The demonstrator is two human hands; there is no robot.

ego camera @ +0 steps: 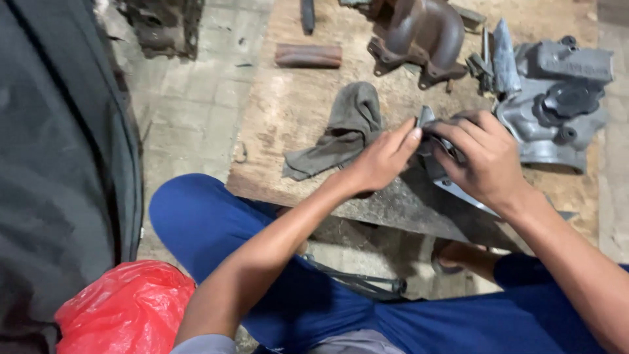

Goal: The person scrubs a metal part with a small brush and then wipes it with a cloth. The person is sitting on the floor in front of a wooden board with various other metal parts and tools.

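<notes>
My right hand (488, 160) grips a small grey metal part (438, 172) held over the near edge of a wooden board (288, 118). My left hand (383, 160) pinches the top of the same part with thumb and fingertips, meeting the right hand. A crumpled grey rag (347, 131) lies on the board just left of my left hand. Most of the metal part is hidden under my fingers.
A rusty cast manifold (422, 36) and a short brown tube (308, 56) lie at the board's far side. A grey metal housing (557, 105) sits at the right. A red plastic bag (124, 308) and a dark cloth (52, 164) are at the left. My blue-trousered legs (216, 229) are below.
</notes>
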